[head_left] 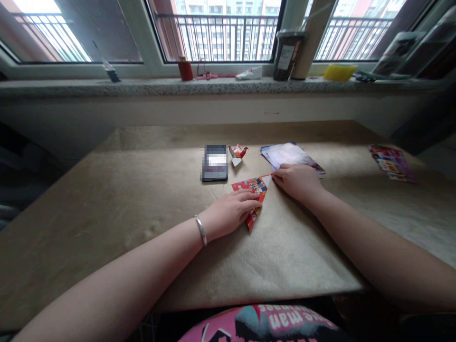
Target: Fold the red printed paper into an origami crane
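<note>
A glossy red printed paper point(250, 185), folded into a flat pointed triangle, lay on the matte tan table point(107, 199), just nearer me than the phone point(214, 163). My left hand point(231, 213) lay open and flat, its fingers pressing the paper. My right hand point(295, 180), fingers curled, touched the paper's upper corner; I could not tell whether it pinched it.

A: Home or office?
B: Home, a flat: grey speckled stone windowsill point(213, 86) at twelve o'clock with a small red cup point(185, 70), tall residential blocks point(228, 5) beyond the metal balcony railing point(217, 35)
</note>
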A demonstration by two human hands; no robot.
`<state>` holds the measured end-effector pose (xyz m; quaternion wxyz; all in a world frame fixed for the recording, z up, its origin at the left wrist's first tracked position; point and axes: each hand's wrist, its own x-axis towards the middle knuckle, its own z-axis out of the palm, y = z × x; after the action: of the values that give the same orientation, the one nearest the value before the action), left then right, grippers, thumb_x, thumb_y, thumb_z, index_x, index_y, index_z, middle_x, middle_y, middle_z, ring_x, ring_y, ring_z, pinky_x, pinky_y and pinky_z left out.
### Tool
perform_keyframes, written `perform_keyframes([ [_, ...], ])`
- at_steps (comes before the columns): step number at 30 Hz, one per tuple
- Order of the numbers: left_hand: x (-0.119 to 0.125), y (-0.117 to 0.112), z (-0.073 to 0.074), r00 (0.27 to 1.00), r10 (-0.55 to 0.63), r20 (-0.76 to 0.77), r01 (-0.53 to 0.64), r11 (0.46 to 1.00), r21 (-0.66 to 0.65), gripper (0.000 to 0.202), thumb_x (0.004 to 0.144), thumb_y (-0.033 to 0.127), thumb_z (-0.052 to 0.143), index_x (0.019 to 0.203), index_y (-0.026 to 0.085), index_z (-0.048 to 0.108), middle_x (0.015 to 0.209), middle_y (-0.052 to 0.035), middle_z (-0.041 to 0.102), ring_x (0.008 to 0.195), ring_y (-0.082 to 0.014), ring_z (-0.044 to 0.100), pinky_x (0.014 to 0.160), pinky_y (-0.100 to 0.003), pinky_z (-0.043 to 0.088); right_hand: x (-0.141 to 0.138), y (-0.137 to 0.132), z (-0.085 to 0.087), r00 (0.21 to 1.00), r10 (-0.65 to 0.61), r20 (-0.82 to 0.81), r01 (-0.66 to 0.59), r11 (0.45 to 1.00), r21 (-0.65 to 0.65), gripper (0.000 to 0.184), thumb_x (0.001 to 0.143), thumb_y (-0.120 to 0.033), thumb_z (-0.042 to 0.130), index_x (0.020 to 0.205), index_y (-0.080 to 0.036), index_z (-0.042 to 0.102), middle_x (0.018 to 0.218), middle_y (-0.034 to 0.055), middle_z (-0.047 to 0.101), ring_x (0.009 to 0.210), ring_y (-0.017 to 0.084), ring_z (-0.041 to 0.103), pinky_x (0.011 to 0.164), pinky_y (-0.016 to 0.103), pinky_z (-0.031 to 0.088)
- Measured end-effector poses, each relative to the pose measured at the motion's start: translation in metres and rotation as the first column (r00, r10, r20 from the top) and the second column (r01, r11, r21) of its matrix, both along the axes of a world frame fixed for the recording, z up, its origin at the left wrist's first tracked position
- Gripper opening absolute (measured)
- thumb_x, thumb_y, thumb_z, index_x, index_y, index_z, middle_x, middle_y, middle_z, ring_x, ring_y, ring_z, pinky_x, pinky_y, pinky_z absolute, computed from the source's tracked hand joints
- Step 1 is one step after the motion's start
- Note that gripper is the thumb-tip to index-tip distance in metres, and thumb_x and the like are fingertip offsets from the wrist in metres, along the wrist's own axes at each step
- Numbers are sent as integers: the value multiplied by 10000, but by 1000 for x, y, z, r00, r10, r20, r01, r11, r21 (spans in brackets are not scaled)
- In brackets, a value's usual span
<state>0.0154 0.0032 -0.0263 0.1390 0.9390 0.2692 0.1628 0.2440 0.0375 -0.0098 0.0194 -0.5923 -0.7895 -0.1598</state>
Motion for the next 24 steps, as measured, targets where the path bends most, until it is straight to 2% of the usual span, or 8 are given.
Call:
perform_keyframes([
  [3, -1, 0, 0, 1000, 3, -11, -3, 1000, 0, 291, 910, 170, 416, 1149, 197, 578, 1284, -61, 532, 1174, -169, 496, 1021, -347, 401, -1, -3, 2, 999, 52, -8, -53, 998, -30, 362, 901, -342, 368, 903, -241, 716, 892, 24, 697, 709, 182, 616, 495, 272, 217],
  [7, -1, 0, 1, 1000, 4, -10, -4, 1000, 9, 289, 915, 174, 409, 1141, 193, 587, 1275, -59, 540, 1160, -168, 506, 1019, -339, 403, 0, -9, 4, 978, 204, -39, -206, 976, -73, 336, 891, -320, 397, 835, -228, 715, 852, 28, 688, 721, 160, 602, 522, 268, 257],
  [13, -1, 0, 1, 1000, -12, 3, 12, 1000, 12, 286, 918, 178, 399, 1138, 204, 580, 1266, -54, 544, 1153, -166, 511, 1013, -345, 404, 4, -12, 4, 883, 461, -90, -468, 879, -86, 282, 875, -289, 439, 828, -224, 709, 800, 16, 685, 658, 130, 583, 553, 261, 295],
  [24, 0, -2, 2, 998, 62, -6, -62, 998, -24, 225, 903, 209, 443, 1099, 156, 538, 1227, -84, 571, 1137, -182, 526, 995, -347, 416, -2, -18, 5, 724, 633, -274, -677, 729, -104, 223, 832, -224, 480, 819, -241, 702, 797, 5, 694, 686, 121, 601, 601, 239, 358],
])
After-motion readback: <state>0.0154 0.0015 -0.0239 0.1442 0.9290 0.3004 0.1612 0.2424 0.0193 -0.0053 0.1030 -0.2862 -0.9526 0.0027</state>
